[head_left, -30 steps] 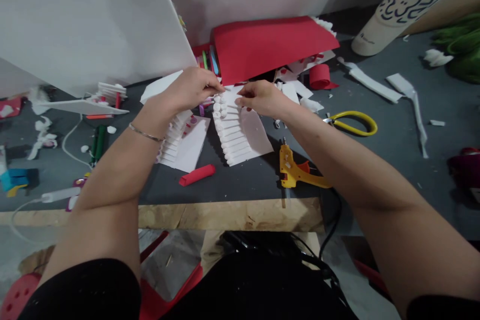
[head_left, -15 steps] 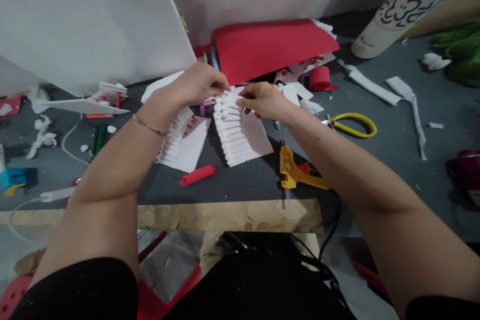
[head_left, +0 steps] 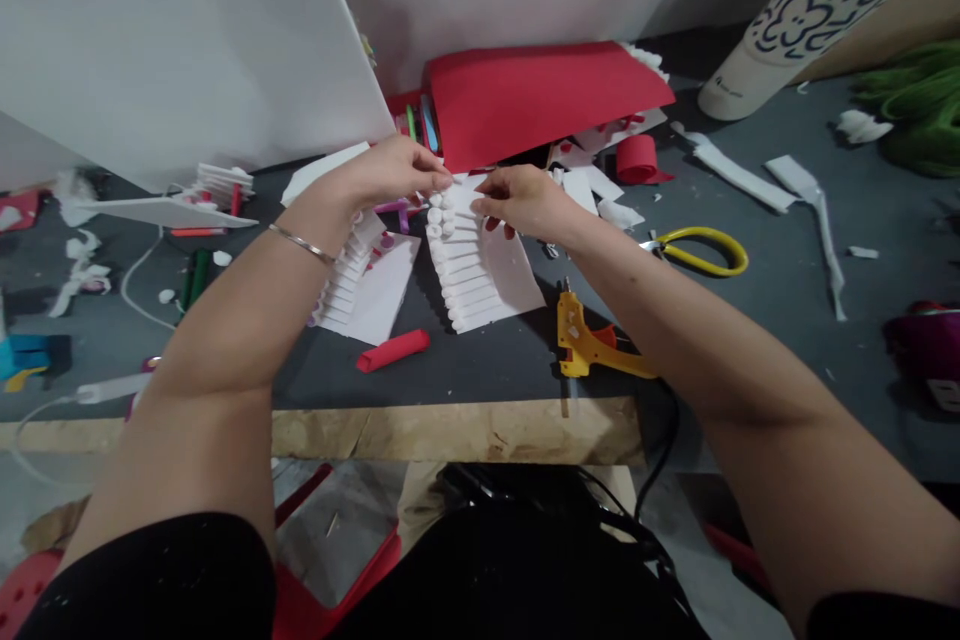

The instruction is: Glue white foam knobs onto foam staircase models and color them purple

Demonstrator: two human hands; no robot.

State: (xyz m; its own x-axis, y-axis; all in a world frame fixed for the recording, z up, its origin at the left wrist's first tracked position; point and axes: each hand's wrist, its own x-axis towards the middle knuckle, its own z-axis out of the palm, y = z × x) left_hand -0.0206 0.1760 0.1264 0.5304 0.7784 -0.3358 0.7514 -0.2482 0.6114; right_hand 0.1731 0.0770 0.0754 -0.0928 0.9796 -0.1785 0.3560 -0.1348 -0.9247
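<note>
A white sheet (head_left: 517, 280) lies in front of me, its left side lined with a row of white paper strips (head_left: 469, 282) that end in small round white rolls (head_left: 442, 220). My left hand (head_left: 409, 170) is at the far left corner of the sheet, fingertips pinched together at the top rolls; anything between them is too small to make out. Across from it, my right hand (head_left: 517, 198) rests over the sheet's far right part, thumb and fingers closed near the upper strips. What these fingers grip, if anything, is hidden.
A yellow glue gun (head_left: 589, 340), yellow-handled pliers (head_left: 697, 250) and a red roll (head_left: 394, 350) lie around the sheet. Left of it is a second white sheet with strips (head_left: 375, 295). Behind stand a red sheet (head_left: 547, 100), a white board (head_left: 195, 40) and a tall bottle (head_left: 787, 25).
My left hand has shifted slightly down, its fingers lower against the top rolls. My right hand has stayed nearly in place. The whole view has moved a little.
</note>
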